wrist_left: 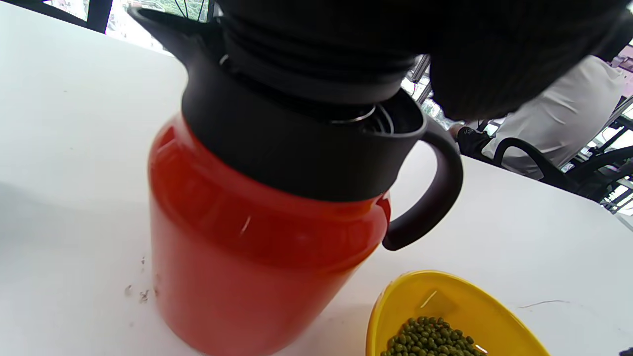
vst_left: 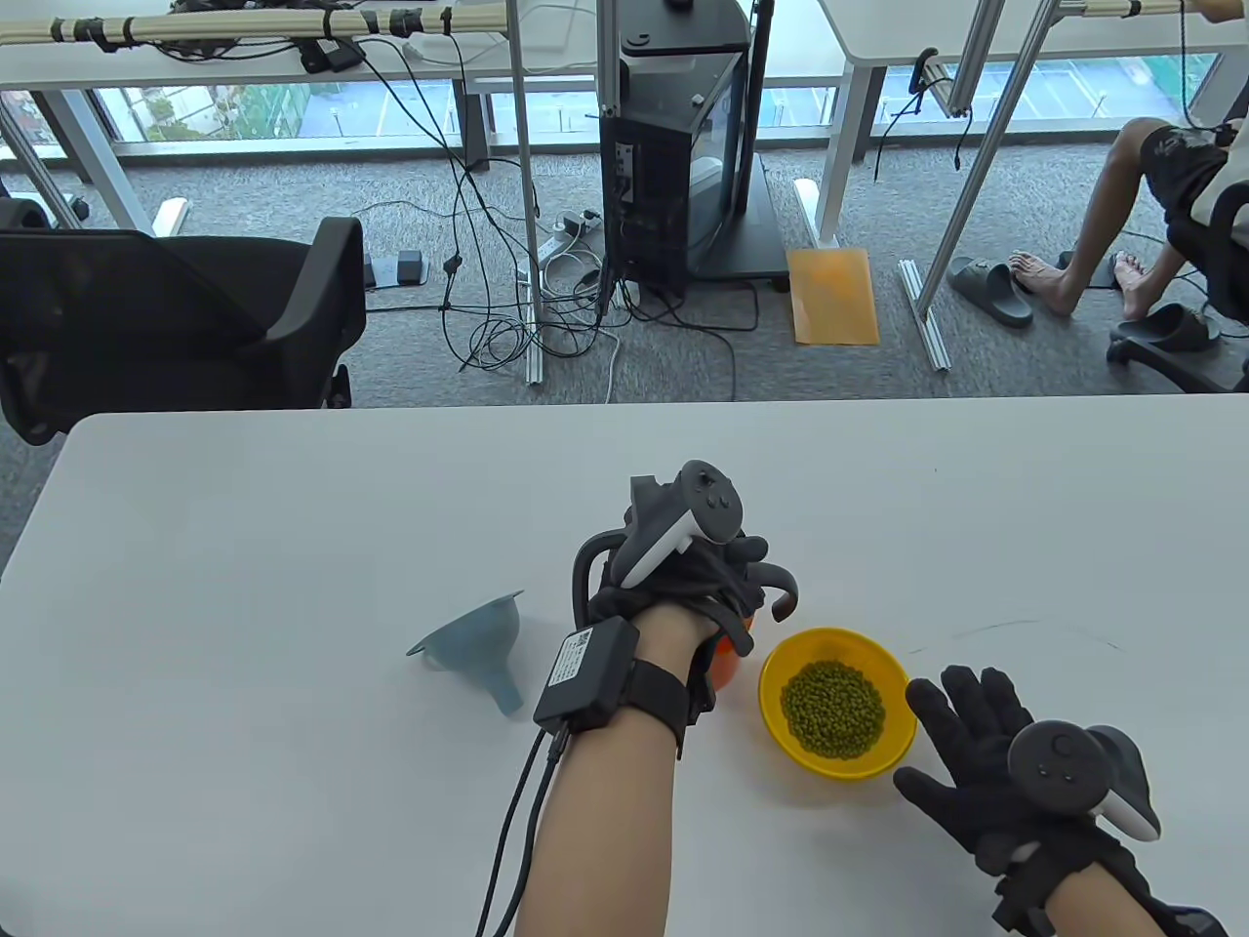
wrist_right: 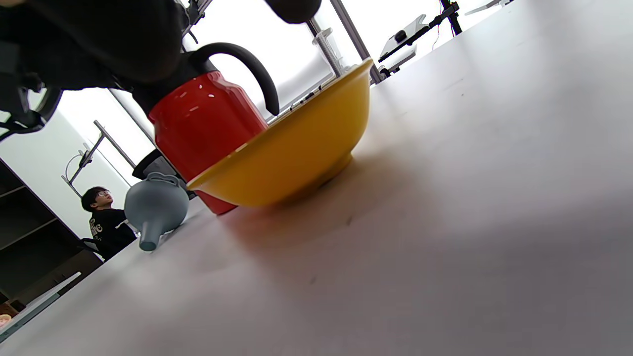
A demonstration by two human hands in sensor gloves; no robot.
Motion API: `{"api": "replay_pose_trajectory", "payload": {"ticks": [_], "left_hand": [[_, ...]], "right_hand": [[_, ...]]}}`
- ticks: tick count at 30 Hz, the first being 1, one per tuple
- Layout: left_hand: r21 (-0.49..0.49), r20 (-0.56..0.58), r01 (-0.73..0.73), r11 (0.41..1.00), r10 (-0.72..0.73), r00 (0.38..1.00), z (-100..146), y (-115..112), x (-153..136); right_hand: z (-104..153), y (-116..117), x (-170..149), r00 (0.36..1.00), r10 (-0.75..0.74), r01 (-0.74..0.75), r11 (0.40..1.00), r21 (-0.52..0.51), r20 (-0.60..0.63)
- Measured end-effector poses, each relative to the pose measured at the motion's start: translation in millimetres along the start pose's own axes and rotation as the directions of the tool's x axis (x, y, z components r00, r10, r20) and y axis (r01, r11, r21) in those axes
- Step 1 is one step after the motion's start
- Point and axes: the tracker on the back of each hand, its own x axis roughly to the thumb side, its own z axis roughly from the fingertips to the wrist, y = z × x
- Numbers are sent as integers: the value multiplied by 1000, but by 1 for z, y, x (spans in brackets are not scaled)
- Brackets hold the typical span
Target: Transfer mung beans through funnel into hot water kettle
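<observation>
A red kettle (vst_left: 727,666) with a black collar and handle stands on the white table (vst_left: 293,547). My left hand (vst_left: 683,576) covers its top and grips the black lid (wrist_left: 316,64) from above; the lid's ribbed lower part shows above the collar in the left wrist view. The kettle (wrist_left: 267,247) stands upright. A yellow bowl (vst_left: 839,636) of mung beans (vst_left: 832,708) sits just right of it. A grey-blue funnel (vst_left: 478,649) lies on its side left of the kettle. My right hand (vst_left: 976,752) lies open and empty with fingers spread, right of the bowl.
The table's far edge (vst_left: 624,405) runs behind the kettle. A black office chair (vst_left: 176,322) and cables lie beyond it on the floor. A faint line is drawn on the table (vst_left: 1015,630) right of the bowl.
</observation>
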Motion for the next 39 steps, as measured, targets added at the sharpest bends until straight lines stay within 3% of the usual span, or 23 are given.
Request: {"api": "replay_pose_trajectory", "payload": {"ticks": [9,14,19,22,24,27,32,35,39], "left_hand": [[92,96,-284,954,276,956,36,25,-49],[102,169,-491,865,471,866,56,22,-83],[155,182,-673,723,649,739,73,14,-128],[151,176,-765,626,745,644,80,3,-158],[157,178,-836,526,817,548,85,-9,-180],[201,164,-874,442,865,475,91,-26,-207],[289,110,-889,354,911,398,101,-51,-247],[333,75,-873,356,913,401,104,-64,-265],[371,39,-875,309,937,347,105,-85,-286]], "right_hand": [[1,-1,0,1000,-5,5,1000,-8,1],[1,-2,-1,1000,-12,12,1000,-19,3],[2,-3,-1,1000,-17,17,1000,-25,10],[3,-4,-2,1000,-22,22,999,-33,13],[3,-4,-2,1000,-24,24,999,-33,14],[3,-3,-2,1000,-21,21,999,-24,18],[3,-3,-2,1000,-18,19,1000,-22,19],[3,-3,-2,1000,-21,22,999,-26,17],[4,-3,-3,1000,-17,17,999,-26,11]]}}
